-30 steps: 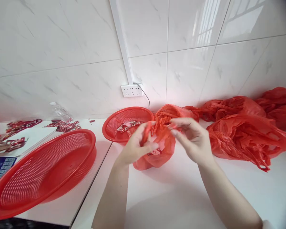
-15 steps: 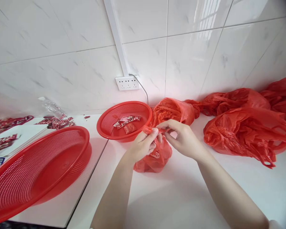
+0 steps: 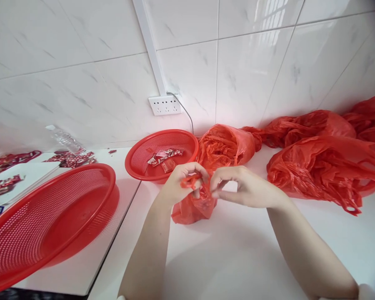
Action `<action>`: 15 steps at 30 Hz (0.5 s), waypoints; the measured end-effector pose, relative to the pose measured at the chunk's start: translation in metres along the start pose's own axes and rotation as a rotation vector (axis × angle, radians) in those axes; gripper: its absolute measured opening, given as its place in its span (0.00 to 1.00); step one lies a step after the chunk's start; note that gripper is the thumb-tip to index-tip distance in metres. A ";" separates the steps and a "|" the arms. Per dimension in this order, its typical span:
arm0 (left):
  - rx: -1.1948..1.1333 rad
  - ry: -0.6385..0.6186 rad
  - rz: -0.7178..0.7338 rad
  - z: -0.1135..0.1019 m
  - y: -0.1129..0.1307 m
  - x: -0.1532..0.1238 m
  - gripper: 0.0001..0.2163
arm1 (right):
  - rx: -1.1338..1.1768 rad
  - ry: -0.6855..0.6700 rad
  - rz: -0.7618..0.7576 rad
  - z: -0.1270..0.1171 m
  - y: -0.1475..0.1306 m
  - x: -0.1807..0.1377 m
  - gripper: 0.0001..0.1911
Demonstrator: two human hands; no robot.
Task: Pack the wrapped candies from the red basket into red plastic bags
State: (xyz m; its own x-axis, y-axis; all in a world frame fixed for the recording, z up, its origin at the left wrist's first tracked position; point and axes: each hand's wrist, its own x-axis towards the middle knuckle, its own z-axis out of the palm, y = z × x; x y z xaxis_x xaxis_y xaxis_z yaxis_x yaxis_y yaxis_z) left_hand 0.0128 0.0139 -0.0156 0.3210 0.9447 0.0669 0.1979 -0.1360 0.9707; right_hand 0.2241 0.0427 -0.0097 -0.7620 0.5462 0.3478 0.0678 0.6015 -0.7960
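A small red plastic bag (image 3: pixel 192 208) with something inside rests on the white table (image 3: pixel 237 258). My left hand (image 3: pixel 183 181) pinches the bag's gathered top, fingers curled round the red handles. My right hand (image 3: pixel 240 187) meets it from the right, its fingertips pinched on the same twisted plastic. Just behind my hands stands a small red mesh basket (image 3: pixel 137 156) with a few red wrapped sweets (image 3: pixel 164 157) in it.
A large red mesh basket (image 3: pixel 50 216) sits at the left. Several crumpled red plastic bags (image 3: pixel 318 166) lie along the tiled wall at the right. More red wrappers (image 3: pixel 71 157), a clear bottle (image 3: pixel 64 139) and a wall socket (image 3: pixel 164 105) are at the back.
Both hands have come lower and closer together on the bag's top. The bag's mouth, held apart a second ago, is now gathered and twisted between the fingers.
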 end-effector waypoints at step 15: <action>0.397 0.011 0.384 0.007 0.003 0.002 0.10 | 0.526 0.276 0.188 0.020 0.038 0.025 0.13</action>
State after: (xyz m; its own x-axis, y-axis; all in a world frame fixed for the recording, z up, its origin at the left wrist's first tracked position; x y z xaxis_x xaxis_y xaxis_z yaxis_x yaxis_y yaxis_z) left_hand 0.0203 0.0137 -0.0142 0.4296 0.8076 0.4040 0.4034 -0.5718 0.7143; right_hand 0.1953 0.0676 -0.0411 -0.5687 0.7876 0.2373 -0.1949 0.1512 -0.9691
